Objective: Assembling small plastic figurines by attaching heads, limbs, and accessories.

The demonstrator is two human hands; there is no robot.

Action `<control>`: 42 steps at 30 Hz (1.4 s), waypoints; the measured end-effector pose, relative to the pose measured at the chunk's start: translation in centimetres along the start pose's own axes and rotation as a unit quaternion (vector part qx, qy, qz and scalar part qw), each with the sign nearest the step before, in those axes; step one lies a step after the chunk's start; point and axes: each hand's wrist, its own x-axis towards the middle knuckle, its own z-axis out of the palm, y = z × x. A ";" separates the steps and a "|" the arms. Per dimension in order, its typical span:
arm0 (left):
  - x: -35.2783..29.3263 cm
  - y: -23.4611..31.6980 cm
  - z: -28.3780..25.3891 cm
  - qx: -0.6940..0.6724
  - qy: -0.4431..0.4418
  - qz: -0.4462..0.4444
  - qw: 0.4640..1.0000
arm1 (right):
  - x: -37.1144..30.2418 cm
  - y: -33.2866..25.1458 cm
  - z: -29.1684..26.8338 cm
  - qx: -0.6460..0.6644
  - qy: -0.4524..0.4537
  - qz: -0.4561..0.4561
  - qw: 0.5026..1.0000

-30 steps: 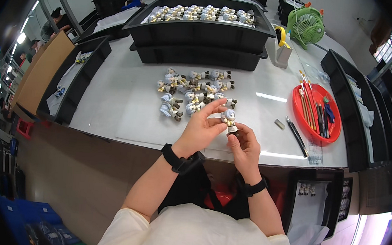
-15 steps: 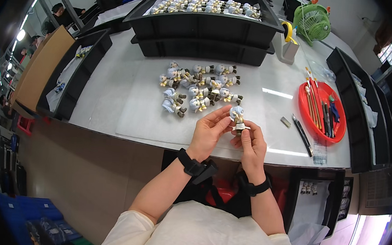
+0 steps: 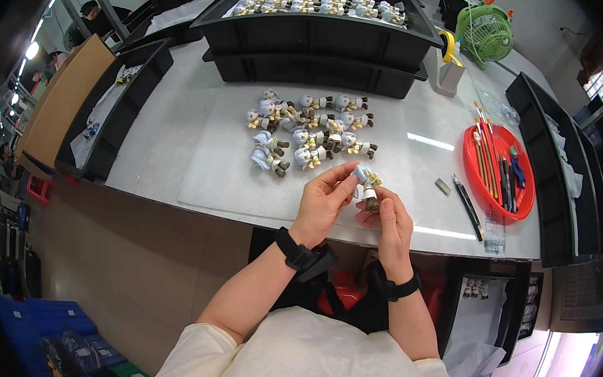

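Between my two hands, above the front part of the table, is a small figurine (image 3: 367,186) with pale blue hair, a white outfit and dark boots. The fingers of my left hand (image 3: 325,199) pinch it at the hair side. My right hand (image 3: 392,222) holds its lower body, with the thumb raised alongside and the fingers behind the boots. Beyond my hands, several similar figurines (image 3: 311,138) lie in loose rows on a white foam sheet (image 3: 210,174).
A black crate (image 3: 320,45) full of figurines stands at the back. To the right are a red tray (image 3: 468,162) of brushes and pens, a craft knife (image 3: 466,205), a small grey block (image 3: 442,186), a tape dispenser (image 3: 446,78) and a green fan (image 3: 485,34). Black bins (image 3: 127,114) flank the table.
The figurine has turned and tilted between my hands, so more of its side and hair shows. My right thumb has lifted off its front. My head view has shifted slightly.
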 end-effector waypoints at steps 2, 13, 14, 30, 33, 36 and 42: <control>-0.2 0.1 0.4 0.002 0.008 -0.003 1.000 | -0.3 -0.2 0.0 -0.020 -0.018 -0.015 1.000; -0.1 0.2 0.7 -0.008 0.034 0.009 0.999 | -0.2 -0.3 0.0 -0.020 -0.025 -0.001 0.999; 0.1 0.3 0.6 -0.010 0.036 0.004 0.999 | 0.0 -0.2 0.0 -0.019 -0.025 -0.001 1.000; -0.9 0.3 0.9 -0.026 0.023 -0.011 0.999 | -1.0 -0.7 -0.3 -0.008 -0.023 0.001 1.000; -0.9 0.4 0.9 -0.037 0.023 -0.014 0.999 | -0.9 -0.7 -0.1 -0.006 -0.021 -0.011 1.000; -0.4 0.4 0.9 -0.045 0.017 -0.010 0.999 | -0.6 -0.9 -0.1 -0.007 -0.014 -0.024 1.000; -0.1 0.7 1.2 -0.047 0.017 -0.007 0.999 | 0.0 0.6 -0.4 -0.030 -0.004 -0.060 0.998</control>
